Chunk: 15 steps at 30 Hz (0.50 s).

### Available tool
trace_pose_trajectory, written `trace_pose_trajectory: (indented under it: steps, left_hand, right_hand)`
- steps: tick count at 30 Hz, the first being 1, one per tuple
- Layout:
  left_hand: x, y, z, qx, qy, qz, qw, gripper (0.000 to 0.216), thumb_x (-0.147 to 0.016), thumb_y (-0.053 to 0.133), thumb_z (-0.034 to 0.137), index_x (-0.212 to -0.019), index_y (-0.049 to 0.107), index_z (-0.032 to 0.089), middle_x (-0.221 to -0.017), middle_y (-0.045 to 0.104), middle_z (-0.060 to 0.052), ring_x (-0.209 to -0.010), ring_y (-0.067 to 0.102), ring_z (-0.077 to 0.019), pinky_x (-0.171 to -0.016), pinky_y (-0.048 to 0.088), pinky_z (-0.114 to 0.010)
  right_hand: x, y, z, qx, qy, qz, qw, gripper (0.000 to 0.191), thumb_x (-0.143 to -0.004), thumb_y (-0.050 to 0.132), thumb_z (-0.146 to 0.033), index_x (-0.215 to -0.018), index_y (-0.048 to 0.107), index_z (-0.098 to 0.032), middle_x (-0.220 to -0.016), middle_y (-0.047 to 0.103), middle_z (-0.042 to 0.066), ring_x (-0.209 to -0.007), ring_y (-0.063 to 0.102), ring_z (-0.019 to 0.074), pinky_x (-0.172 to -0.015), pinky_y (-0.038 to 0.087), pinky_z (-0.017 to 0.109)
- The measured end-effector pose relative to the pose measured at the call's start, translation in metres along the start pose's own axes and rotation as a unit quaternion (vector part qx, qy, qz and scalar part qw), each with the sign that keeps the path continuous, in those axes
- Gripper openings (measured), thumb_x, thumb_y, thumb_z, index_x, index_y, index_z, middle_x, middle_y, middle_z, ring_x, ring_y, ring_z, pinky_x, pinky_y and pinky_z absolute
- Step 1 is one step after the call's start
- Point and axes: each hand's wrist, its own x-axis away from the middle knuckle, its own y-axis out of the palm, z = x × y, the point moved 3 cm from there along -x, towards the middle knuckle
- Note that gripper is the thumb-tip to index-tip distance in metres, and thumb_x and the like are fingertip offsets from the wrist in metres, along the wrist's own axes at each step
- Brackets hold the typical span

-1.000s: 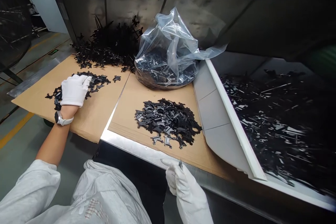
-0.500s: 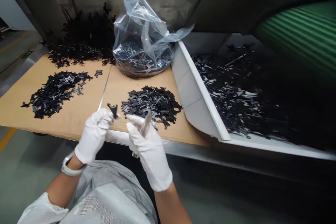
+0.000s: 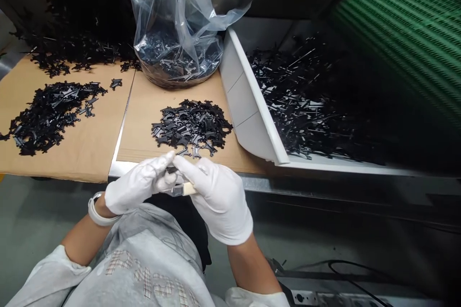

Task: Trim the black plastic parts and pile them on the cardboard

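Observation:
In front of my body, at the table's front edge, my two white-gloved hands meet. My left hand (image 3: 135, 186) pinches a small black plastic part (image 3: 171, 170), mostly hidden by the fingers. My right hand (image 3: 224, 196) is closed around a slim tool (image 3: 188, 188) with a cream section and a clear or shiny end; its exact kind is not clear. The right thumb and the tool's end are close against the black part. Just beyond the hands lies a pile of similar black parts (image 3: 192, 124) on cardboard.
Another pile of black parts (image 3: 54, 110) lies on the left cardboard (image 3: 90, 144). Behind stands a clear plastic bag (image 3: 176, 53) of parts. A white tray (image 3: 248, 96) on the right holds many dark pieces. A green ribbed surface (image 3: 406, 24) fills the upper right.
My hands have come together, bringing the tool to the black part. The right hand has turned, so the tool now points left. The view has shifted downward and to the right.

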Motion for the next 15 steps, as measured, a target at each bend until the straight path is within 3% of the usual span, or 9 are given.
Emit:
trace_pose_trajectory:
  steps: [3, 5, 7, 9, 15]
  left_hand:
    - [0.004, 0.009, 0.003, 0.053, -0.012, -0.013, 0.998, 0.024, -0.079, 0.061, 0.042, -0.07, 0.058, 0.021, -0.066, 0.051, -0.001, -0.061, 0.044, -0.0147, -0.06, 0.043, -0.03]
    - [0.008, 0.015, 0.003, 0.092, -0.024, -0.017, 0.995, 0.031, -0.085, 0.054, 0.045, -0.067, 0.05, 0.02, -0.063, 0.043, 0.001, -0.057, 0.035, -0.012, -0.057, 0.038, -0.028]
    - [0.012, 0.021, 0.002, 0.127, -0.024, -0.01, 0.992, 0.035, -0.088, 0.05, 0.047, -0.067, 0.047, 0.019, -0.064, 0.038, 0.002, -0.058, 0.031, -0.0106, -0.056, 0.035, -0.026]
    - [0.016, 0.027, 0.002, 0.152, -0.021, 0.003, 0.988, 0.038, -0.087, 0.052, 0.049, -0.066, 0.046, 0.018, -0.063, 0.037, 0.003, -0.057, 0.03, -0.0096, -0.056, 0.033, -0.025]
    - [0.026, 0.039, 0.006, 0.158, -0.051, 0.063, 0.984, 0.04, -0.071, 0.068, 0.052, -0.064, 0.047, 0.02, -0.06, 0.043, 0.001, -0.055, 0.035, -0.0104, -0.051, 0.034, -0.026]
  right_hand:
    - [-0.001, -0.008, 0.0, -0.03, 0.009, -0.031, 0.999, 0.041, -0.096, 0.043, -0.038, -0.125, 0.059, -0.013, -0.067, 0.059, 0.003, -0.057, 0.052, 0.0155, -0.053, 0.039, 0.027]
    - [0.001, -0.01, 0.001, -0.091, 0.044, -0.04, 0.994, 0.057, -0.098, 0.029, -0.051, -0.132, 0.052, -0.012, -0.07, 0.06, 0.004, -0.06, 0.054, 0.0156, -0.055, 0.041, 0.027]
    - [0.003, -0.01, 0.001, -0.112, 0.059, -0.035, 0.991, 0.057, -0.1, 0.021, -0.049, -0.132, 0.051, -0.013, -0.069, 0.06, 0.003, -0.059, 0.053, 0.0148, -0.055, 0.04, 0.027]
    - [0.004, -0.011, -0.001, -0.113, 0.053, -0.02, 0.992, 0.047, -0.101, 0.027, -0.041, -0.131, 0.052, -0.015, -0.064, 0.059, 0.001, -0.055, 0.05, 0.0139, -0.055, 0.038, 0.027]
    - [0.001, -0.019, -0.011, -0.15, 0.017, 0.02, 0.988, 0.043, -0.101, 0.034, -0.032, -0.14, 0.043, -0.019, -0.067, 0.063, 0.0, -0.06, 0.054, 0.0148, -0.061, 0.041, 0.027]
